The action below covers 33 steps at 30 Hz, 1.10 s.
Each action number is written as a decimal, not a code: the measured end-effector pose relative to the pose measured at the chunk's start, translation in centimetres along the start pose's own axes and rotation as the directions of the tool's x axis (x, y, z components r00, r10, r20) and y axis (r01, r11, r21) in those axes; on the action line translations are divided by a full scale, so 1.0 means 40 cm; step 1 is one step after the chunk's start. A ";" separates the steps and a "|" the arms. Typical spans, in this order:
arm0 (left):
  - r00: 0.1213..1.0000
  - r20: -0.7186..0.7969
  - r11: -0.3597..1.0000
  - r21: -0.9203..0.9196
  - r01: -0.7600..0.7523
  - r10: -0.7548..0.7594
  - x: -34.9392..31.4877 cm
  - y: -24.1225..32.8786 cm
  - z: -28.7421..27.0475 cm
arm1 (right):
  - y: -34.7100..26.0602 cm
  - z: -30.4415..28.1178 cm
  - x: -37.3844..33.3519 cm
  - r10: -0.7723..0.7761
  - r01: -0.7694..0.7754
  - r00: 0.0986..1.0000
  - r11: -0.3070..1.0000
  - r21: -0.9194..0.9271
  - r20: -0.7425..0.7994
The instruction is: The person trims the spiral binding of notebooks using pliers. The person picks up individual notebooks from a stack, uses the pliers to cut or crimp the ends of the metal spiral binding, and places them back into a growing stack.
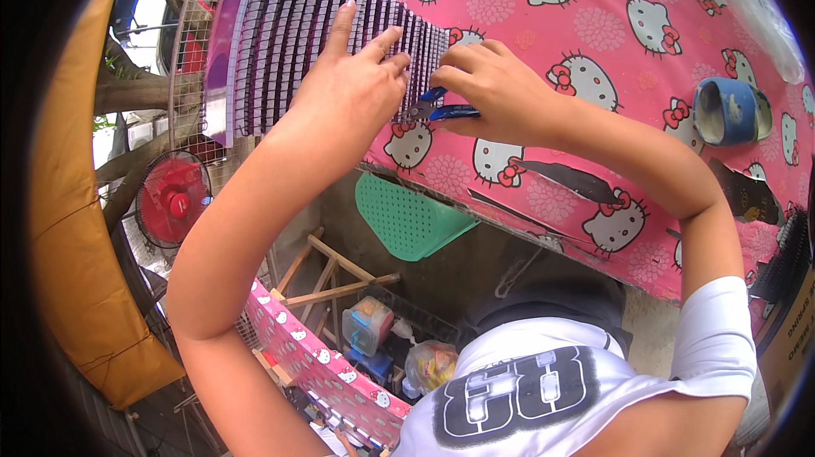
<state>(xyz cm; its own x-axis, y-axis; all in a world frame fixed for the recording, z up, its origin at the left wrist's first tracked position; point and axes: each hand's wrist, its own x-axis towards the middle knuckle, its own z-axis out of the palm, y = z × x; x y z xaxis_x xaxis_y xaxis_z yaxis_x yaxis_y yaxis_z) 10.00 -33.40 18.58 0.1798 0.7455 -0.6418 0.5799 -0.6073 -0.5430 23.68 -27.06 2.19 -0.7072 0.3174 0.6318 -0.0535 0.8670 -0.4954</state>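
Long rows of small silver-and-dark pieces on purple strips (276, 41) lie side by side at the far left of the table. My left hand (348, 79) rests on these rows with its fingers spread, holding nothing. Closed around a pair of blue-handled pliers (454, 111), my right hand (505, 87) is at the right-hand end of the rows. The pliers' metal jaws point left, close to the lower strips; whether they grip a piece is too small to tell.
A pink patterned tablecloth (586, 28), torn near the front edge, covers the table. At right stands a blue ring-shaped object (722, 113). A green perforated basket (407, 215) is below the edge. A red fan (174, 202) stands left, near a wire mesh.
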 end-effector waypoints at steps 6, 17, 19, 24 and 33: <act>0.999 0.040 1.000 0.017 -0.005 0.004 0.000 -0.003 -0.013 | 0.022 -0.028 0.047 0.203 -0.365 0.897 0.842 0.397 0.393; 0.999 0.047 0.996 0.087 -0.008 0.004 0.030 0.027 0.033 | -0.006 -0.032 -0.017 0.264 -0.346 0.911 0.907 0.240 0.316; 0.998 0.059 0.995 0.100 -0.002 -0.004 0.029 0.028 0.025 | -0.005 -0.015 -0.026 0.153 -0.166 0.980 0.981 0.099 0.125; 0.998 0.061 0.996 0.084 -0.009 0.004 0.031 0.026 0.017 | 0.006 0.020 -0.011 0.095 -0.104 0.993 0.987 0.124 0.075; 0.995 -0.083 0.999 -0.015 -0.049 0.047 0.041 0.031 0.052 | 0.025 -0.013 0.018 0.369 -0.658 0.710 0.651 0.378 0.599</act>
<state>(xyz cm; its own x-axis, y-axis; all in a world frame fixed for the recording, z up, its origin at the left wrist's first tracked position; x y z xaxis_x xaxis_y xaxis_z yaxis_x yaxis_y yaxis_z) 9.38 -33.51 15.73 0.2724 0.7363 -0.6194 0.5825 -0.6386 -0.5029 23.48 -25.77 2.46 -0.9448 0.3148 -0.0912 0.1633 0.2108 -0.9638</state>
